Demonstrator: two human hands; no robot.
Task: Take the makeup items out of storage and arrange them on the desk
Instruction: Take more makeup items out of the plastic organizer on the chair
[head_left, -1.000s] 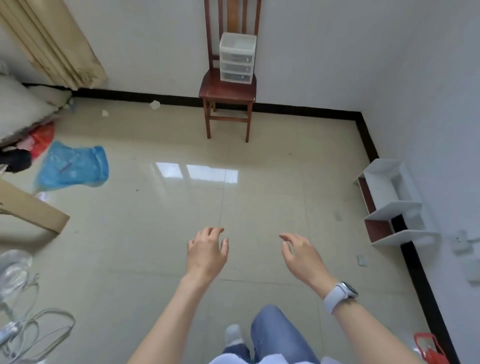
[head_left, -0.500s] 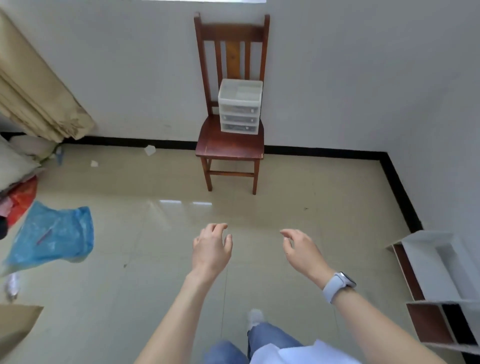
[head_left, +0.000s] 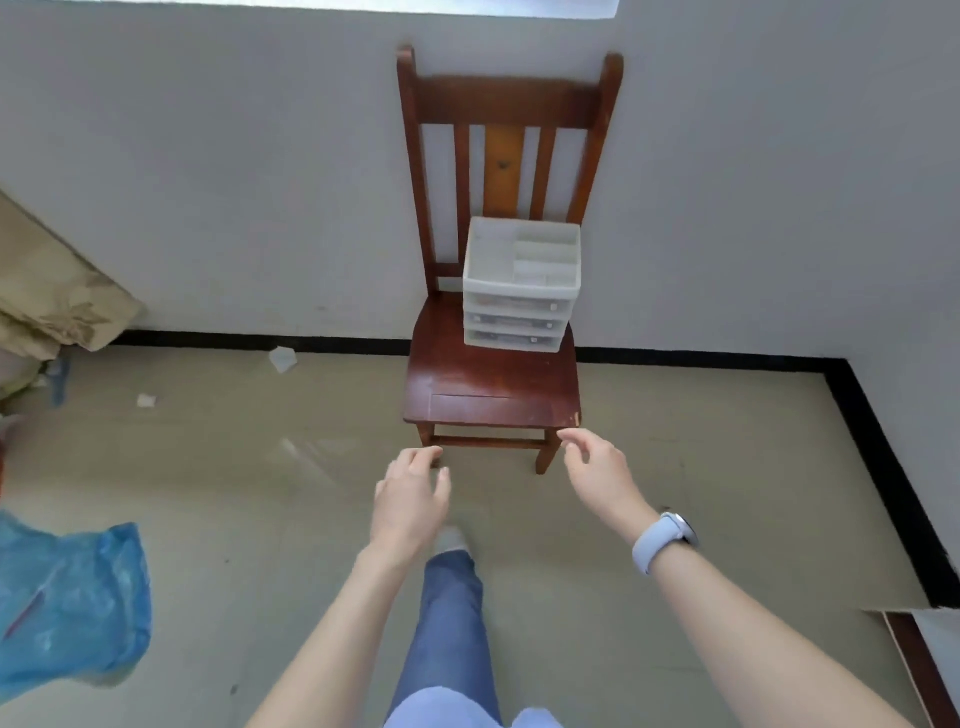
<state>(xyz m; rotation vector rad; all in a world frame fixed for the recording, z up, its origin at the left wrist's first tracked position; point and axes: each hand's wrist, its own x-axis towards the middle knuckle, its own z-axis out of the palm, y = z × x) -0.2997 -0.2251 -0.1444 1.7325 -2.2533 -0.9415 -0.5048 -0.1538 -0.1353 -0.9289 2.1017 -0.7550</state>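
Empty hands before the storage drawers

Head view: left hand (head_left: 410, 501) and right hand (head_left: 597, 470) hung loosely curled, holding nothing; the white translucent plastic three-drawer organizer (head_left: 521, 288) sat at the back of the dark wooden chair (head_left: 491, 384).

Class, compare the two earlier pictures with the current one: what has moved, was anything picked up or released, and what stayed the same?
The person has walked toward the wooden chair, so it and the drawer organizer on its seat now loom nearer and larger. The blue plastic bag has slid to the lower left edge. Nothing was taken or released: left hand and right hand stay empty, fingers loosely curled, held out ahead. The organizer's drawers remain closed.
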